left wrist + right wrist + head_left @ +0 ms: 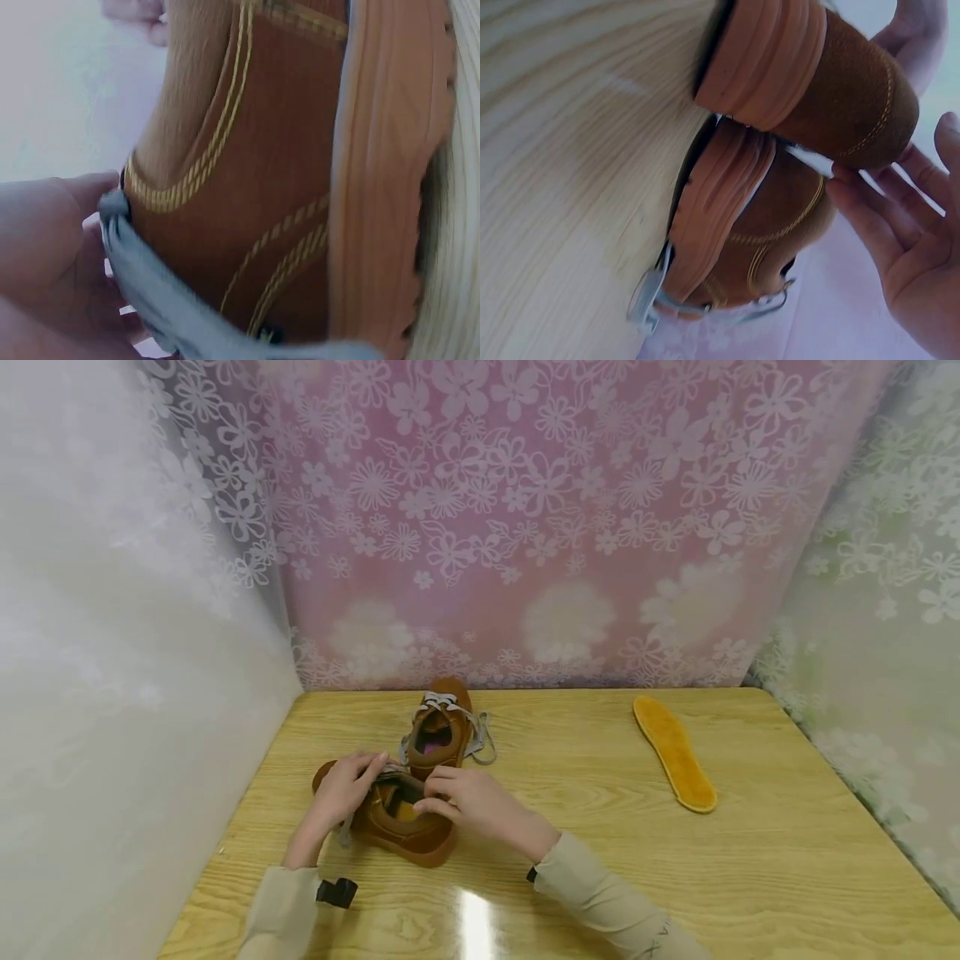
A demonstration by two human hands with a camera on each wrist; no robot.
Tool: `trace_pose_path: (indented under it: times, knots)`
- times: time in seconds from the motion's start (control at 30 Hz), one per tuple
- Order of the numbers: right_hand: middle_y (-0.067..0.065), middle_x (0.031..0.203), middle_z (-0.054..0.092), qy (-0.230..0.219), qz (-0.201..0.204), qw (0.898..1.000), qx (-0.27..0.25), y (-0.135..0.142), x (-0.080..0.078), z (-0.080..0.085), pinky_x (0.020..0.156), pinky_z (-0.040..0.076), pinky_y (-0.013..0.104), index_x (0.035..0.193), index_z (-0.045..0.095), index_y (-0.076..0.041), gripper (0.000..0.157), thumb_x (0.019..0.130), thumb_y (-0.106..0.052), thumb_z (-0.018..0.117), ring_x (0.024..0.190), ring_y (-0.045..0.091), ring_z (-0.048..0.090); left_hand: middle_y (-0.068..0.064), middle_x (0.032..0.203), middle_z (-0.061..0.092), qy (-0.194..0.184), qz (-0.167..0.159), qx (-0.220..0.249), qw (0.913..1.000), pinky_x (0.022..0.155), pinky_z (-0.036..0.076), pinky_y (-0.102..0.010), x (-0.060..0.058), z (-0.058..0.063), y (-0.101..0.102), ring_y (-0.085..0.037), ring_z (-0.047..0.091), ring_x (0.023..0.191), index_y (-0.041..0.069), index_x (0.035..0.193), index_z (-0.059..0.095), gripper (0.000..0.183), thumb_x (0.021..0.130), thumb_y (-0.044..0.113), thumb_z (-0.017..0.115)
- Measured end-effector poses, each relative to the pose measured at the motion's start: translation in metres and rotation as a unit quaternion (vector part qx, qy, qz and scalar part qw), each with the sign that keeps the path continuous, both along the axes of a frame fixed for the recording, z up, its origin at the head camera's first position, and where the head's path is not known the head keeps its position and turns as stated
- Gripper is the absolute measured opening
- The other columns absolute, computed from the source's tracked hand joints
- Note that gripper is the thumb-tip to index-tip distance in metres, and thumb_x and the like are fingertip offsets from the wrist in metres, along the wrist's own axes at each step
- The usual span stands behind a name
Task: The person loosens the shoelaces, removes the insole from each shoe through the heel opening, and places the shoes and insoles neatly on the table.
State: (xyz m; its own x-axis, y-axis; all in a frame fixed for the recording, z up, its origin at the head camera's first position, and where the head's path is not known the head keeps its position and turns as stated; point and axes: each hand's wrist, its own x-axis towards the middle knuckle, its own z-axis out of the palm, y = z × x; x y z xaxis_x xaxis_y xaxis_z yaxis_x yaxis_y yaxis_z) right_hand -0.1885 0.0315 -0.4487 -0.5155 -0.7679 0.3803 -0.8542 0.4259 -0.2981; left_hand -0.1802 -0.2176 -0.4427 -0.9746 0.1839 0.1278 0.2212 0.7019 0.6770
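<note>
A brown lace-up shoe (pixel 420 843) lies at an angle near the left of the table, with a yellow lining showing in its opening. My left hand (pixel 347 789) holds it by the tongue and lace area; in the left wrist view the stitched side and a grey lace (pixel 161 281) are close up. The right hand (pixel 476 802) is at the collar, its fingertips touching the edge in the right wrist view while the thumb stands apart. Just behind is the matching shoe (pixel 450 690), laced, with purple inside.
An orange-yellow fuzzy insole (pixel 675 756) lies on the right side of the wooden table (pixel 570 760). Loose grey laces (pixel 486 739) trail beside the rear shoe. Flowered curtains (pixel 525 527) hang behind the table and along both sides.
</note>
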Motion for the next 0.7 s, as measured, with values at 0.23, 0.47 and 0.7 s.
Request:
trace_pose_path:
  times: [0.23,0.47,0.7]
  knots:
    - [-0.005,0.09,0.069,0.014,-0.011,0.999,-0.027,0.015,-0.006,0.0,0.063,0.047,0.014,0.095,0.076,-0.014,0.023,0.104,-0.027,0.06,0.071,0.003,0.061,-0.018,0.131,0.066,-0.028,-0.029,0.027,0.9988,0.099,0.049,-0.058,-0.003,-0.007,-0.006,-0.039,0.062,0.12,0.004,0.129,0.069,0.047,0.11,0.039,0.043]
    - [-0.001,0.11,0.068,-0.033,-0.04,0.998,-0.026,0.018,0.007,0.001,0.059,0.045,0.015,0.111,0.068,-0.015,0.02,0.103,-0.032,0.062,0.069,0.006,0.06,-0.022,0.137,0.061,-0.038,0.009,0.024,0.999,0.104,0.044,-0.061,-0.001,-0.02,-0.034,-0.043,0.057,0.125,0.001,0.134,0.063,0.045,0.11,0.034,0.045]
    - [0.007,0.151,0.05,-0.105,-0.062,0.991,0.056,0.018,0.021,-0.001,0.082,0.056,0.026,0.142,0.058,-0.016,0.056,0.1,-0.053,0.055,0.092,0.008,0.069,-0.029,0.141,0.053,-0.075,0.041,-0.023,0.996,0.108,0.039,-0.062,0.008,-0.028,-0.04,-0.049,0.048,0.131,-0.004,0.139,0.057,0.05,0.111,0.035,0.043]
